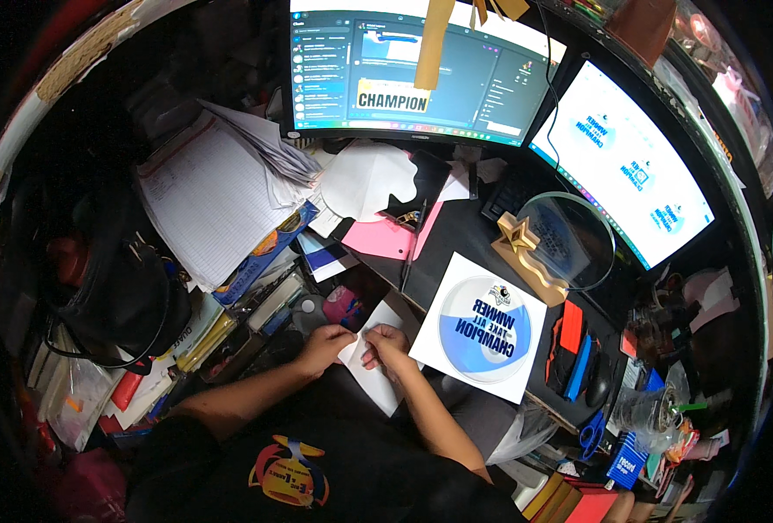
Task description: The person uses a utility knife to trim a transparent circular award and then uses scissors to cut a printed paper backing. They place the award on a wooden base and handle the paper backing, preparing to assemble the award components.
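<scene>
Between my two hands is a white sheet of paper, bent and tilted in front of my body. My left hand pinches its upper left edge. Close beside it, my right hand has its fingers curled onto the same sheet. To the right, a square white print with a round blue-and-white design and mirrored lettering lies on the desk corner. Behind it stands a round clear glass trophy with a wooden star-shaped base.
Two lit monitors stand at the back. Right of the print lie an orange-and-black tool pouch, a black mouse and blue scissors. Stacked papers and a black bag crowd the left. A pink sheet lies mid-desk.
</scene>
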The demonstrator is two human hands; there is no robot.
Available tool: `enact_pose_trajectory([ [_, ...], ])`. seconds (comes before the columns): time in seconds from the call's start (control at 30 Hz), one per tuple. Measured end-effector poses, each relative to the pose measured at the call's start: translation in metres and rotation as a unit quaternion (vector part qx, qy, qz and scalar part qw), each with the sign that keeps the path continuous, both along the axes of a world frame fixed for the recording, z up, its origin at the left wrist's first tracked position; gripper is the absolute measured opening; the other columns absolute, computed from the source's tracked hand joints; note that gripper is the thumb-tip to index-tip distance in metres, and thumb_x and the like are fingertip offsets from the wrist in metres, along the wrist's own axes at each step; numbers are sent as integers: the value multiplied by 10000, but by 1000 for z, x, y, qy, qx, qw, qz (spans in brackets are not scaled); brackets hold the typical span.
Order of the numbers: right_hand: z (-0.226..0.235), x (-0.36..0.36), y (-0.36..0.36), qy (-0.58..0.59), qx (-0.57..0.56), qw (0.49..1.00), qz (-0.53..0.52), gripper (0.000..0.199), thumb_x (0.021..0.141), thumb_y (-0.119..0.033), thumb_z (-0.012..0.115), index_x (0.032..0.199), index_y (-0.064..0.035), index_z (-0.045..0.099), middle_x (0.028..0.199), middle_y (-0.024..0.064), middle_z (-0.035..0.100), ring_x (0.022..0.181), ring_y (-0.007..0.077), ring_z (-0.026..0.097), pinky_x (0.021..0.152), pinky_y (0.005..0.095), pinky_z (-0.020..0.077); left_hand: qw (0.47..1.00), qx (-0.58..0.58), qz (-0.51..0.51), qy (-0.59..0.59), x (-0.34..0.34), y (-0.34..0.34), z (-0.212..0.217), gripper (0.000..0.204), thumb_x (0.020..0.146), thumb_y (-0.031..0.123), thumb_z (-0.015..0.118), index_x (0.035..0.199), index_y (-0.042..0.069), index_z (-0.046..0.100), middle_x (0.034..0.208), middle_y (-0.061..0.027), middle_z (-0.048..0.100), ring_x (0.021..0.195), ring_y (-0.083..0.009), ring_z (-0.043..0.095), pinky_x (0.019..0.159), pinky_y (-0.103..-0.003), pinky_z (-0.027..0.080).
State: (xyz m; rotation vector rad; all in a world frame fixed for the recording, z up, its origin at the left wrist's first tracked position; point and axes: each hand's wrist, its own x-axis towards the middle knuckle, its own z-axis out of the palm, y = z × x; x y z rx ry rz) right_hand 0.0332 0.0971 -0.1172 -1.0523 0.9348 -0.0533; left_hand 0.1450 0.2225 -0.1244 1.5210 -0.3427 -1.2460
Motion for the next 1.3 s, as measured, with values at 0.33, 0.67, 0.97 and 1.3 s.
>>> enact_pose_trajectory([
  [0.33,16,0,12,-27,-150,980,130,186,869,-155,618,745,-47,530,635,18,546,523,96,555,471,243,490,945,-37,-76,-315,0,0,-29,191,934,163,448,956,15,567,841,-125,590,804,-214,565,759,-343,445],
  [0.67,46,1,19,-104,-134,964,203,129,872,-138,594,788,-50,553,656,13,552,556,88,556,520,230,487,967,-97,31,-234,12,-18,-27,276,995,242,389,994,19,553,889,-52,566,858,-145,531,792,-297,426],
  [0.97,86,-3,63,-361,-154,900,191,64,847,23,556,834,-32,527,726,-5,517,637,70,509,561,237,428,980,-123,106,-117,9,41,75,394,1018,355,381,1098,18,569,989,-53,597,914,-144,540,859,-289,427],
  [1.3,243,-52,29,-275,-732,614,110,211,742,-71,734,948,-73,687,825,68,566,770,227,545,662,318,444,975,-175,-129,-53,1,56,202,314,1025,300,383,1114,49,549,993,-9,569,891,-66,525,797,-234,438],
])
